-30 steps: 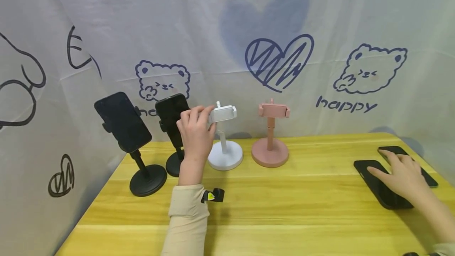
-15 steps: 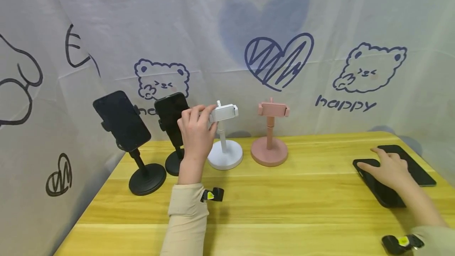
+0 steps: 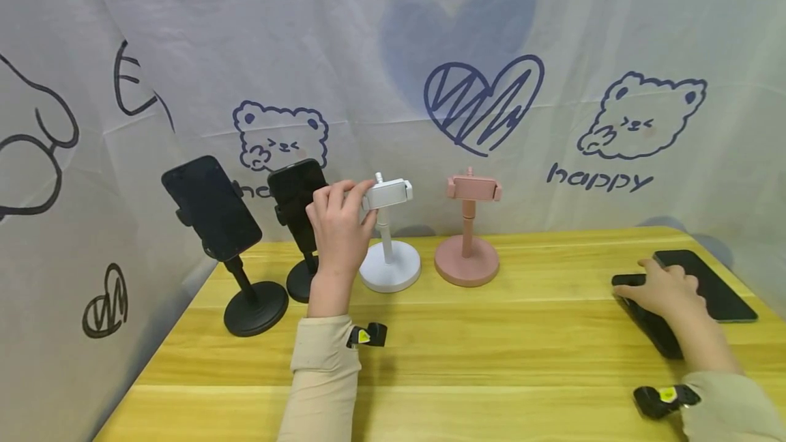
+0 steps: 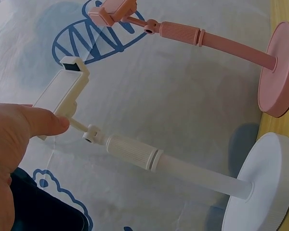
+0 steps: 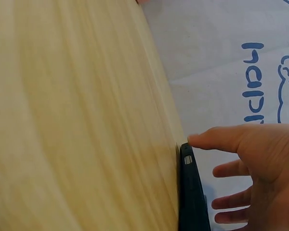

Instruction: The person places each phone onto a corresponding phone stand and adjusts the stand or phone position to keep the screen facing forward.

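Observation:
My left hand (image 3: 340, 230) holds the clamp end of a white phone stand (image 3: 391, 271), the thumb against the clamp's underside in the left wrist view. The stand's round base is on the table. On the right, my right hand (image 3: 669, 292) reaches over a black phone (image 3: 660, 333) lying flat, partly hidden by hand and wrist. In the right wrist view the thumb (image 5: 214, 138) is straight, its tip right at the corner of that phone (image 5: 191, 192), and the other fingers extend past it. A second dark phone (image 3: 706, 285) lies just behind.
A pink phone stand (image 3: 468, 264) is right of the white one. To the left, two black stands hold phones: one phone (image 3: 211, 210) tilted at the far left, another phone (image 3: 295, 200) partly behind my left hand. A printed curtain (image 3: 368, 53) hangs behind the wooden table (image 3: 491, 374).
My right hand has moved left and inward over the nearer phone, its thumb now by that phone's left corner. The left hand has stayed at the white stand's clamp.

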`<state>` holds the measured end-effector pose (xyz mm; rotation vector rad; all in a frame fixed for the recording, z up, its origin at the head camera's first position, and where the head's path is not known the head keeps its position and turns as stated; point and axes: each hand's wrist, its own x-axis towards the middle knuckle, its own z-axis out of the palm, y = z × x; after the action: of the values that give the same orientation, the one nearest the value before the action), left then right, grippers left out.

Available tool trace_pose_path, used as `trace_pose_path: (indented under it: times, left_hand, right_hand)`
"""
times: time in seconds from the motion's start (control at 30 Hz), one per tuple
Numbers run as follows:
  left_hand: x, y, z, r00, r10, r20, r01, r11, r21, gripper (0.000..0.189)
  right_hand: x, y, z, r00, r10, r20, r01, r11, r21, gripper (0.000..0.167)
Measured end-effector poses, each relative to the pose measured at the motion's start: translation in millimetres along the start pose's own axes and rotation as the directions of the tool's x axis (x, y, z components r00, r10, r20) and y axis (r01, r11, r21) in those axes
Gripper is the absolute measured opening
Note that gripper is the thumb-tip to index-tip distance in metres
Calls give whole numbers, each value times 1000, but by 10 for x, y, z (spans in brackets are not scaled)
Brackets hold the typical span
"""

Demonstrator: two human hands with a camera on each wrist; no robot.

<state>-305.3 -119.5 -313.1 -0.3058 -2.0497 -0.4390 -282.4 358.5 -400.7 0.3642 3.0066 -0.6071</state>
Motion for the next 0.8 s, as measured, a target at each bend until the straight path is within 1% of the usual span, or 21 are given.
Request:
trace_pose_path:
  times: [0.13,0.27,0.43,0.8]
  left_hand:
    - [-2,-8,-6,1000,5,-9,-6,1000,-3,37]
    - [-8,-24,-17,1000,-3,-8,2,1000,-3,37]
    - [-10,-40,-24,1000,-10,-9,10,1000,-2,36]
    - [1,-5,-7,999,-44,17,44,998,-36,35]
  right_hand:
    - [-2,6,8,1000,-21,-1,21,1000,-18,89]
    - [7,-4,21,999,-37,5,37,998,-47,86]
    - [7,-11,30,999,-16,31,18,998,-66,84]
    - [2,50,20,999,3,39,0,997,-80,88]
